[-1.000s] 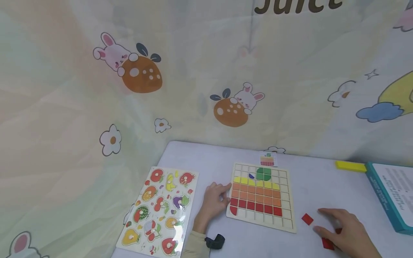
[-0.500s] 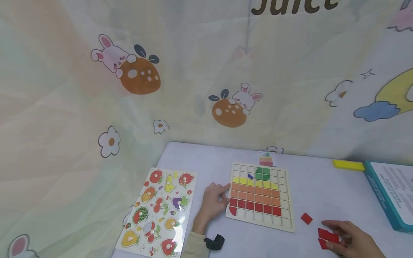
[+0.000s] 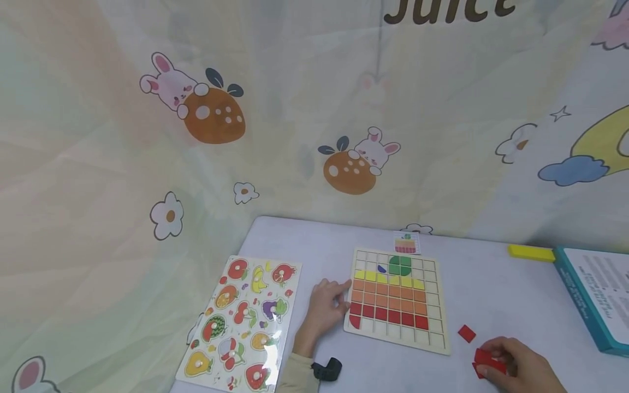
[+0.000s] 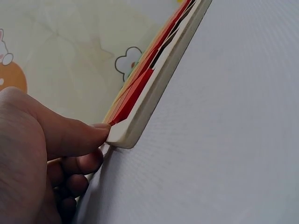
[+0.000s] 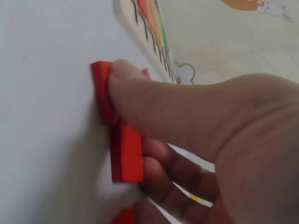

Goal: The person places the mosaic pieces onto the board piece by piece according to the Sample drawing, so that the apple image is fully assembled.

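Observation:
A pale wooden grid board (image 3: 434, 330) bears rows of red, orange and yellow squares, with green pieces and a small blue piece near its top. My left hand (image 3: 326, 308) rests against the board's left edge, index finger and thumb touching it at two spots. In the left wrist view the thumb (image 4: 77, 135) lies at the board's corner. To the right of the board, my right hand (image 3: 528, 365) pinches red blocks (image 3: 491, 360) between thumb and fingers. Close up, the thumb presses one red block (image 5: 100, 86) beside another red block (image 5: 126, 156).
One loose red square (image 3: 467, 333) lies between board and right hand. A picture card (image 3: 407, 242) sits behind the board. To the left is a fruit puzzle board (image 3: 238, 327); at the right, a yellow bar (image 3: 532, 252) touches a teal box (image 3: 585, 311).
My right hand has gone from spread fingers to gripping the red blocks, gathering them together and shifting them left. The left hand and the board stay as they were.

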Demonstrator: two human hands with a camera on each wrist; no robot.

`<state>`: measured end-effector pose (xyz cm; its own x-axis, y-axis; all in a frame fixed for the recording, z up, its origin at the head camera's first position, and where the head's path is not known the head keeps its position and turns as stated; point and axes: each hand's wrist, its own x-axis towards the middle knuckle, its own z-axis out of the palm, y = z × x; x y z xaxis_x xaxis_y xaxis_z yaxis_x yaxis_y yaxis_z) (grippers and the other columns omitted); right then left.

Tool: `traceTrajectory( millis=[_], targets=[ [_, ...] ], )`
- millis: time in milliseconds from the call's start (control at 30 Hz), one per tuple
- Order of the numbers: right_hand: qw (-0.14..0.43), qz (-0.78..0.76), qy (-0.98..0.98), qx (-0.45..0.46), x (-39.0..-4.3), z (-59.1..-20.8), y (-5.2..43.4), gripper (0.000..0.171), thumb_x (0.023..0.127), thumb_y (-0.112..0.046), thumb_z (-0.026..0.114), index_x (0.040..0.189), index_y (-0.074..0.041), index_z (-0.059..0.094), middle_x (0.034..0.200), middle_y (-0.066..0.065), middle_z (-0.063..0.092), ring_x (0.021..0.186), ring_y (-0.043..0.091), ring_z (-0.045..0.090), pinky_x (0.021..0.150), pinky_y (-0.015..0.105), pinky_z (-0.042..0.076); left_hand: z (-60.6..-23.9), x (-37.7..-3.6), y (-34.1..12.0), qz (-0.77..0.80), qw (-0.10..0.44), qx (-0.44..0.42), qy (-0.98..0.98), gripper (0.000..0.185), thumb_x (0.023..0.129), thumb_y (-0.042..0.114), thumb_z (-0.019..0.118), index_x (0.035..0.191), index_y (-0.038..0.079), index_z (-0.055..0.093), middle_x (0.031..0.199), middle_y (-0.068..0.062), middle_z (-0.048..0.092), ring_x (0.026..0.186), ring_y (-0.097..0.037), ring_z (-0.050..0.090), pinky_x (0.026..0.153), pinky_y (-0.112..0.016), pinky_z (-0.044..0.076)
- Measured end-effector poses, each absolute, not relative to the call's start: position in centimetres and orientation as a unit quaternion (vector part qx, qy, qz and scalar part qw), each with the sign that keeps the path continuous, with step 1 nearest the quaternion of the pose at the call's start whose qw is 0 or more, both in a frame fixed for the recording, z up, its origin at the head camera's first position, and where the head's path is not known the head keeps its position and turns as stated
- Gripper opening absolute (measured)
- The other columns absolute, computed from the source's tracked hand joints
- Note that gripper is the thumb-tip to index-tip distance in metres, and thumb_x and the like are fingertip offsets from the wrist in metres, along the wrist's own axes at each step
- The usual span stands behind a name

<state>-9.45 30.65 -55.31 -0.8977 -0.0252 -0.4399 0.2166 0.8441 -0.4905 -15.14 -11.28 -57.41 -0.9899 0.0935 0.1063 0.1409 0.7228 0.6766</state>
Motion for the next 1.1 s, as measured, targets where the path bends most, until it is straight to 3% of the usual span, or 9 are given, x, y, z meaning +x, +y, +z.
traceTrajectory(
  millis=[133,233,367,467,600,667,900,1100],
  targets=[
    [0.205,-0.282,0.937,0.039,-9.4,-54.9,29.5,0.056,0.078,-0.033,0.093,0.116,-0.001,0.066,0.096,0.0,0.069,0.083,0.018,0.059,0.075,0.036,0.061,-57.3,-15.1,-11.3,-0.368,0.023,-0.06,-0.928,0.054,0.088,0.021,0.079,0.141,0.02,0.07,0.074,0.017,0.054,0.08,0.0,0.039,0.076,-0.024,0.032],
    [0.188,-0.295,0.936,0.03,-9.4,-54.6,28.4,0.041,0.088,-0.023,0.086,0.116,-0.002,0.065,0.093,-0.001,0.069,0.083,0.018,0.06,0.072,0.03,0.06,-57.4,-15.1,-11.3,-0.366,0.022,-0.06,-0.928,0.054,0.088,0.021,0.079,0.141,0.02,0.07,0.074,0.017,0.054,0.081,0.0,0.039,0.077,-0.024,0.033],
    [0.174,-0.315,0.933,0.025,-9.6,-53.7,26.6,0.046,0.099,-0.029,0.074,0.134,-0.004,0.057,0.095,-0.001,0.066,0.079,0.013,0.057,0.065,0.023,0.052,-57.5,-15.1,-11.3,-0.365,0.029,-0.063,-0.929,0.053,0.088,0.021,0.08,0.141,0.02,0.071,0.074,0.016,0.054,0.08,0.0,0.039,0.076,-0.024,0.033],
    [0.139,-0.333,0.932,-0.003,-10.0,-53.0,24.7,0.042,0.103,-0.032,0.07,0.138,-0.011,0.059,0.091,-0.001,0.062,0.074,0.009,0.052,0.062,0.023,0.045,-57.7,-15.1,-11.4,-0.363,0.037,-0.068,-0.929,0.053,0.088,0.019,0.079,0.141,0.02,0.07,0.074,0.016,0.054,0.08,0.0,0.039,0.076,-0.024,0.033],
    [0.053,-0.372,0.925,-0.058,-10.5,-52.8,21.5,0.028,0.095,-0.026,0.08,0.12,-0.018,0.07,0.083,-0.007,0.064,0.069,0.005,0.051,0.062,0.022,0.044,-57.7,-15.2,-11.4,-0.362,0.045,-0.074,-0.928,0.053,0.088,0.018,0.079,0.141,0.019,0.071,0.074,0.015,0.055,0.08,-0.001,0.039,0.076,-0.024,0.033],
    [0.027,-0.391,0.917,-0.074,-10.8,-53.0,19.8,0.03,0.087,-0.024,0.088,0.112,-0.019,0.073,0.079,-0.01,0.065,0.069,0.004,0.051,0.062,0.021,0.045,-57.7,-15.2,-11.3,-0.364,0.043,-0.076,-0.927,0.053,0.088,0.018,0.079,0.14,0.019,0.071,0.074,0.015,0.055,0.08,-0.001,0.039,0.077,-0.024,0.033],
    [0.018,-0.39,0.914,-0.107,-12.0,-53.7,14.1,0.044,0.066,-0.03,0.101,0.1,-0.02,0.075,0.08,-0.014,0.069,0.074,0.003,0.056,0.07,0.021,0.051,-57.5,-15.2,-11.3,-0.352,0.043,-0.079,-0.932,0.053,0.087,0.019,0.079,0.14,0.018,0.071,0.073,0.015,0.056,0.079,0.0,0.04,0.076,-0.023,0.033],
    [-0.011,-0.294,0.945,-0.144,-13.1,-54.6,10.7,0.047,0.058,-0.042,0.103,0.092,-0.027,0.075,0.085,-0.015,0.061,0.083,0.008,0.047,0.074,0.027,0.045,-57.4,-15.1,-11.5,-0.345,0.042,-0.08,-0.934,0.052,0.089,0.02,0.079,0.141,0.019,0.071,0.075,0.015,0.056,0.081,0.0,0.041,0.078,-0.022,0.034]
  ],
)
